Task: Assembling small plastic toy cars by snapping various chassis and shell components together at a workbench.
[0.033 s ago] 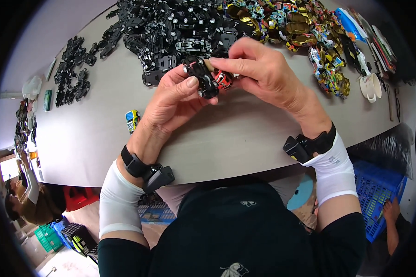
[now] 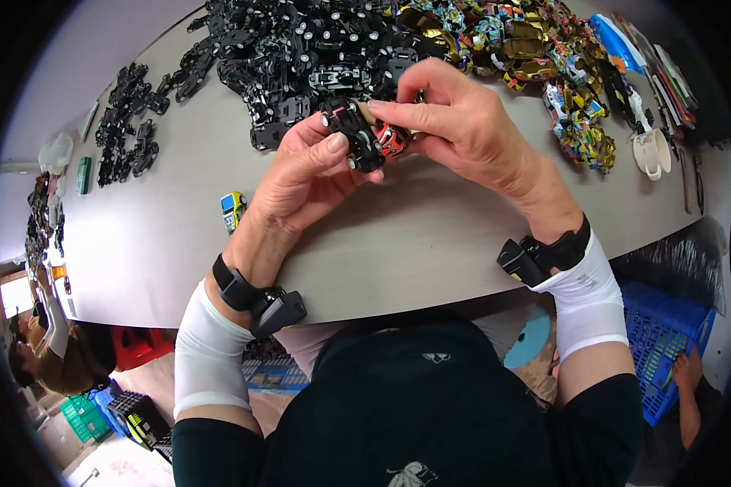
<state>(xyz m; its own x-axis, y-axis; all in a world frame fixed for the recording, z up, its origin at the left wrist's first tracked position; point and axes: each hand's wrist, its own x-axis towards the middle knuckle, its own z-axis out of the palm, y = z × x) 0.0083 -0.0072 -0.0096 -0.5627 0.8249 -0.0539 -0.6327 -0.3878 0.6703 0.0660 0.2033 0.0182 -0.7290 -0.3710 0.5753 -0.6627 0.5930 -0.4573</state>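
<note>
The left hand [image 2: 304, 174] grips a black toy car base [image 2: 352, 134] between thumb and fingers, apparently to steady it while leaving its inner edge free. The right hand [image 2: 479, 122] seems closed on a red car shell [image 2: 393, 140], held right beside the base, likely so both stay in easy sight above the table [image 2: 430, 219]. The base is dark with pale-hubbed wheels; the shell is glossy, with dark patches.

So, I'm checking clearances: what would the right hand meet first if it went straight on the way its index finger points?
Likely the black toy-car chassis held in the left hand. The right hand points leftward at it and may already touch; depth is unclear.
</note>
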